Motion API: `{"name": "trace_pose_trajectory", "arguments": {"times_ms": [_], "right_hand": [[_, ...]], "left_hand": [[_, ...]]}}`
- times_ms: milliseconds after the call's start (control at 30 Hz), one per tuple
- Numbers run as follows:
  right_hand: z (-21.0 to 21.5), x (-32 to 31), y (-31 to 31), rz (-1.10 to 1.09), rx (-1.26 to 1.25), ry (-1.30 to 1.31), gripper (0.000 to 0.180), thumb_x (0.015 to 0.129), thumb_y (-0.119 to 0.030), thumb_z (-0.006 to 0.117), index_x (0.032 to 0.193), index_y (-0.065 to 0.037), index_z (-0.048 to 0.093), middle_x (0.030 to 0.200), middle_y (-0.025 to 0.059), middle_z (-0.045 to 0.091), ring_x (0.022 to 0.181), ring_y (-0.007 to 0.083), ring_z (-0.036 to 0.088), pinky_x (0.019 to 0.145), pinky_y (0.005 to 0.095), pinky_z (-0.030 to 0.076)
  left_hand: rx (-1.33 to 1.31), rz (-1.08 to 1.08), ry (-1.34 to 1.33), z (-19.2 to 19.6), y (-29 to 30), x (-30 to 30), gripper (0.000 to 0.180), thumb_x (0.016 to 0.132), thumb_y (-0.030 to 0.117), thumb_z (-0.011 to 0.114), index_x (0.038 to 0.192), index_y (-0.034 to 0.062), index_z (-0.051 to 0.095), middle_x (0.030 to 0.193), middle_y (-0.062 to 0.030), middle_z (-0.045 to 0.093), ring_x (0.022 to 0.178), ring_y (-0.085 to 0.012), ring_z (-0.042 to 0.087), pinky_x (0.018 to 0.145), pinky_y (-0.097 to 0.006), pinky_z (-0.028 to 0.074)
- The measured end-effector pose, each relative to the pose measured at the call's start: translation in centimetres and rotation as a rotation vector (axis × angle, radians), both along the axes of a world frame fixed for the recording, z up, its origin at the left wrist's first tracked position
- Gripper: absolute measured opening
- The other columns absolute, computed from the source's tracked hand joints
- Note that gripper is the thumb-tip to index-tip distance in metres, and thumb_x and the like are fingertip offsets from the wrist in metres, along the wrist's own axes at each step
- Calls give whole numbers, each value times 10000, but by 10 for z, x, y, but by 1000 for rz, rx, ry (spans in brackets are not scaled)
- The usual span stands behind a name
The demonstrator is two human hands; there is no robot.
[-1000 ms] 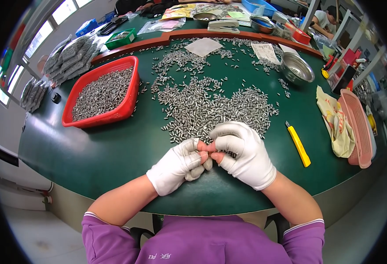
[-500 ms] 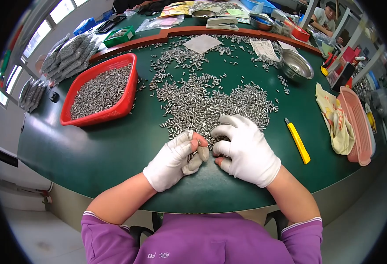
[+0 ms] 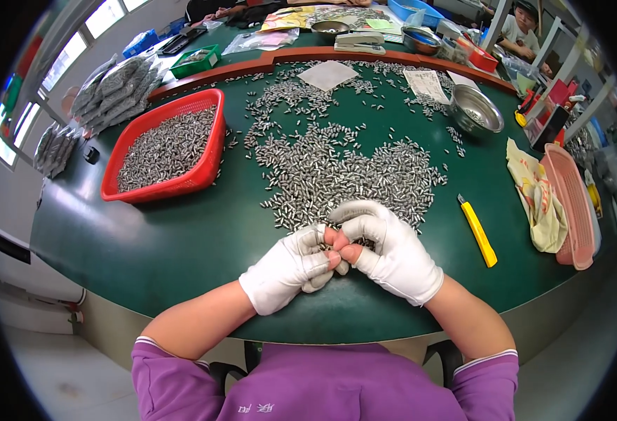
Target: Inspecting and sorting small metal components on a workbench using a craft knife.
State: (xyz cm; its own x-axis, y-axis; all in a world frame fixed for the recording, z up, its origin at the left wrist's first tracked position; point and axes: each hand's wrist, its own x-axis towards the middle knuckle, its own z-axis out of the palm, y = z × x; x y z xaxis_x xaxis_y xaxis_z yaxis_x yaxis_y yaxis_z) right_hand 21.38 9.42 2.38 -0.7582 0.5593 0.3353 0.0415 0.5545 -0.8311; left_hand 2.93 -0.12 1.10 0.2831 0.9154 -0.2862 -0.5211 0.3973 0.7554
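Many small, shiny metal pieces with narrowed ends [image 3: 350, 172] lie in a loose heap mid-table. At the heap's near edge, my left hand [image 3: 289, 270] and my right hand [image 3: 396, 256] meet, both in white gloves with bare fingertips showing. Thumb and fingers of each are pinched closed, and their tips touch one another. Whatever sits between them is hidden or too small to name. The right hand's curled fingers cover a few pieces of the heap. To the left stands a red plastic basket [image 3: 219, 144] filled with the same kind of pieces.
A yellow utility knife [image 3: 478, 233] lies to the right, near a cream cloth [image 3: 538, 200] and a pink basket [image 3: 569, 210]. A steel bowl [image 3: 492, 116] stands beyond it. Stacked grey bags [image 3: 116, 91] rest far left. A raised brown ledge [image 3: 249, 64] borders the back; people sit beyond.
My right hand has moved left and turned inward, off the heap, so its fingertips meet the left hand's. My left hand has shifted slightly right. The whole view has also shifted a little.
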Motion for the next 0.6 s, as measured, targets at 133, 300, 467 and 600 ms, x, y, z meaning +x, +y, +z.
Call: {"name": "trace_pose_trajectory", "arguments": {"times_ms": [133, 300, 467, 600], "right_hand": [[1, -2, 1, -91, 232, 44, 124, 775, -120, 719, 887, -93, 674, 1102, 91, 640, 1043, 318, 595, 913, 413, 481], [6, 1, 9, -192, 500, 33, 134, 714, -103, 729, 819, -103, 646, 1052, 77, 629, 1022, 312, 589, 875, 418, 487], [6, 2, 8, -213, 641, -95, 132, 700, -123, 724, 806, -114, 646, 1050, 59, 607, 1093, 283, 553, 887, 430, 472], [4, 1, 9, -137, 651, -153, 137, 685, -138, 718, 801, -106, 653, 1061, 60, 605, 1115, 276, 544, 903, 436, 468]], "left_hand": [[2, 25, 16, -1, 0, 0, 191, 951, 193, 641, 1089, 94, 553, 865, -36, 601, 580, -41, 411, 510, -191, 308], [6, 11, 15, -2, 1, -2, 156, 960, 213, 631, 1055, 102, 576, 857, -28, 602, 583, -40, 409, 510, -188, 306], [93, 20, -10, -6, 1, -6, 230, 970, 316, 608, 1056, 104, 591, 868, -21, 603, 591, -47, 410, 519, -190, 307], [102, 57, -44, -5, 3, -7, 316, 968, 382, 585, 1098, 96, 569, 917, -33, 611, 590, -71, 398, 532, -214, 317]]}}
